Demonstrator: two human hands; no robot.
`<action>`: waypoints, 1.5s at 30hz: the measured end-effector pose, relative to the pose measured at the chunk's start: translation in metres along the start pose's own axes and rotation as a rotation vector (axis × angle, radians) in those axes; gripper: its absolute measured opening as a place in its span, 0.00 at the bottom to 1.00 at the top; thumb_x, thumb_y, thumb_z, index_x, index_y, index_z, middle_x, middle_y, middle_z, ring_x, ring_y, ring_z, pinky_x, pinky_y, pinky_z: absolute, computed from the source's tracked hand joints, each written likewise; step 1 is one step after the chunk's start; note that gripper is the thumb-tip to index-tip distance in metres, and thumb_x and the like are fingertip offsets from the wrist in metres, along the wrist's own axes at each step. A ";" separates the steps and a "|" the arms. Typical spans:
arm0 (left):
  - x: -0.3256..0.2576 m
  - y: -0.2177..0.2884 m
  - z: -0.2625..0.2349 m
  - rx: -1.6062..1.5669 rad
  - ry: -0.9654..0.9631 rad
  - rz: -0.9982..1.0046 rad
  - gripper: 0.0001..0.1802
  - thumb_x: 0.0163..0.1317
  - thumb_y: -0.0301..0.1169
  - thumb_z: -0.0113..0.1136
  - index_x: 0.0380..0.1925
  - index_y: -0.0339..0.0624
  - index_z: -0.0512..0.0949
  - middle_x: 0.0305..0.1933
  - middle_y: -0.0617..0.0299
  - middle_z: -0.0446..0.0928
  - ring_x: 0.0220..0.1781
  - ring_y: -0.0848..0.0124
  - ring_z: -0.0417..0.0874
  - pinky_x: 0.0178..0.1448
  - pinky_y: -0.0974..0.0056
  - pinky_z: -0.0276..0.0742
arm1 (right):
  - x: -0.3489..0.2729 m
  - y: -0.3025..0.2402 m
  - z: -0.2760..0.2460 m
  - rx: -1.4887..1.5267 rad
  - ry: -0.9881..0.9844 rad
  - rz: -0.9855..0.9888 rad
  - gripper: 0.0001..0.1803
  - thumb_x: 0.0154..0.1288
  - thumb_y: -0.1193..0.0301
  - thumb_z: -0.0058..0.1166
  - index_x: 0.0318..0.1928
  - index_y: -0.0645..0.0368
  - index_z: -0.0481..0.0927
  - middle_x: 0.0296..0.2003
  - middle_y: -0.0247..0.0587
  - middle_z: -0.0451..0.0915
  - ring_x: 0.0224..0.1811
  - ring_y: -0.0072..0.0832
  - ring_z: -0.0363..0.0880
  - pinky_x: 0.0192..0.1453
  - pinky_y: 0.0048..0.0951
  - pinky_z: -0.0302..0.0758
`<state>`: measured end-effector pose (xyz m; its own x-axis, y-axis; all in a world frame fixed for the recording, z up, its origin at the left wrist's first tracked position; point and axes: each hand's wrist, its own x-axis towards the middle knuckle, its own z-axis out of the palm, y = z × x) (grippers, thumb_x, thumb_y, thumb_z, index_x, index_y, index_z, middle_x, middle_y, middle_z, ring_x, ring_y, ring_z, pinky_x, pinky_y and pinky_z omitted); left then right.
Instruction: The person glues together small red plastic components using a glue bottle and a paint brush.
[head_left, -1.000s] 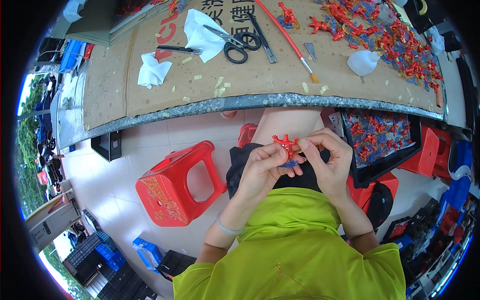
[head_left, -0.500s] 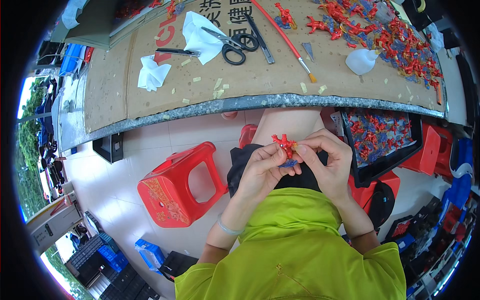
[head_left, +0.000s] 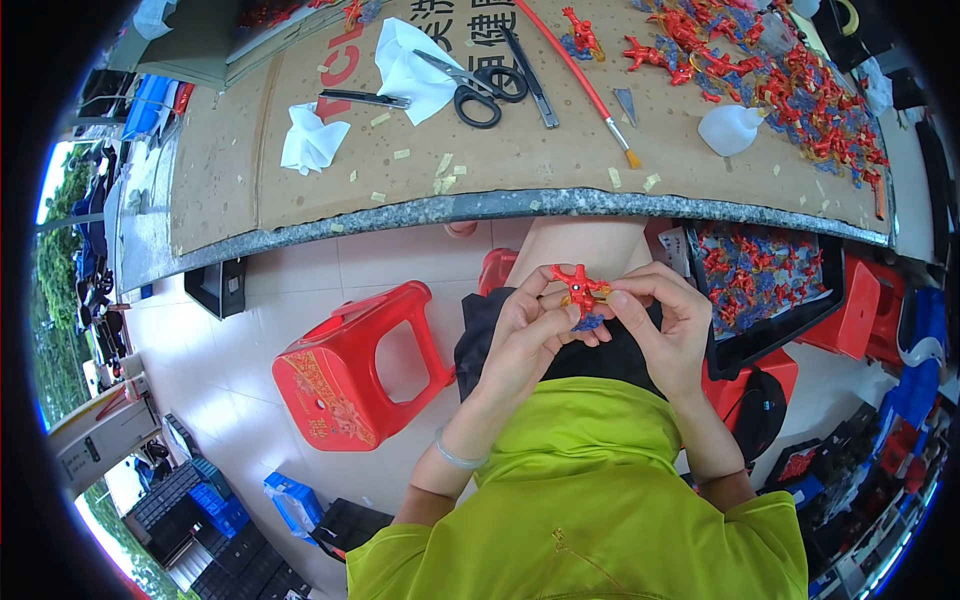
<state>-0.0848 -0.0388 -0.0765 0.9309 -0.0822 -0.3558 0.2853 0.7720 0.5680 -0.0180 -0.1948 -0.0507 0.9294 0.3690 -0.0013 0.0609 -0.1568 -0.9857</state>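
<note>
Above my lap, a small red figurine (head_left: 578, 284) with a blue base and a yellowish part is held between my two hands. My left hand (head_left: 528, 325) grips it from the left, thumb across its lower part. From the right, the thumb and forefinger of my right hand (head_left: 655, 315) pinch the yellowish part at the figurine's side. Whether a smaller piece sits between those fingertips is too fine to make out. Similar red and blue figurines (head_left: 800, 110) lie heaped on the cardboard-covered table, and one single figurine (head_left: 582, 35) stands apart from them.
On the cardboard (head_left: 300, 215) lie scissors (head_left: 478, 95), a utility knife (head_left: 530, 75), a red-handled brush (head_left: 590, 90), white tissues (head_left: 315, 140) and a white squeeze bottle (head_left: 730, 130). A black tray (head_left: 765, 340) of figurines is at my right. A red stool (head_left: 330, 385) stands left.
The figurine has turned and tilted slightly in my hands, with its upper part now more to the right. My right hand has shifted a little to the right, still at its side.
</note>
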 end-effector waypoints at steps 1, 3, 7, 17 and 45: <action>0.000 0.000 0.001 0.000 0.000 0.002 0.22 0.61 0.22 0.48 0.56 0.32 0.63 0.46 0.44 0.79 0.38 0.62 0.83 0.43 0.65 0.78 | 0.000 -0.001 0.000 0.000 -0.001 -0.001 0.06 0.58 0.76 0.62 0.36 0.65 0.84 0.28 0.38 0.79 0.29 0.19 0.72 0.34 0.20 0.68; -0.001 0.001 0.003 0.018 0.028 0.008 0.21 0.61 0.22 0.48 0.54 0.33 0.62 0.44 0.43 0.79 0.36 0.63 0.83 0.41 0.65 0.77 | 0.002 -0.003 0.000 -0.012 -0.031 0.021 0.07 0.59 0.74 0.61 0.37 0.65 0.84 0.28 0.38 0.79 0.29 0.19 0.72 0.35 0.19 0.68; -0.001 0.005 0.006 0.054 0.052 0.025 0.19 0.61 0.21 0.48 0.53 0.34 0.61 0.40 0.44 0.80 0.34 0.64 0.82 0.39 0.66 0.77 | 0.003 0.004 -0.001 0.043 -0.051 0.092 0.08 0.60 0.72 0.60 0.37 0.65 0.83 0.28 0.36 0.79 0.32 0.18 0.72 0.36 0.20 0.68; -0.005 -0.001 0.018 0.525 0.217 0.138 0.25 0.55 0.15 0.52 0.51 0.37 0.57 0.34 0.53 0.81 0.35 0.74 0.82 0.42 0.71 0.76 | 0.016 0.009 -0.005 0.346 -0.231 0.429 0.09 0.64 0.72 0.58 0.37 0.68 0.83 0.29 0.37 0.82 0.29 0.16 0.77 0.36 0.20 0.73; -0.005 -0.001 0.027 0.428 0.191 0.267 0.28 0.59 0.18 0.53 0.58 0.40 0.55 0.36 0.47 0.80 0.30 0.73 0.80 0.30 0.75 0.72 | 0.024 0.019 -0.006 0.547 -0.259 0.463 0.08 0.62 0.72 0.58 0.32 0.66 0.83 0.27 0.35 0.81 0.29 0.17 0.75 0.39 0.20 0.68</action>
<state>-0.0837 -0.0561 -0.0551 0.9372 0.2284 -0.2636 0.1489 0.4212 0.8946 0.0074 -0.1945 -0.0686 0.6970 0.5896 -0.4082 -0.5664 0.1034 -0.8176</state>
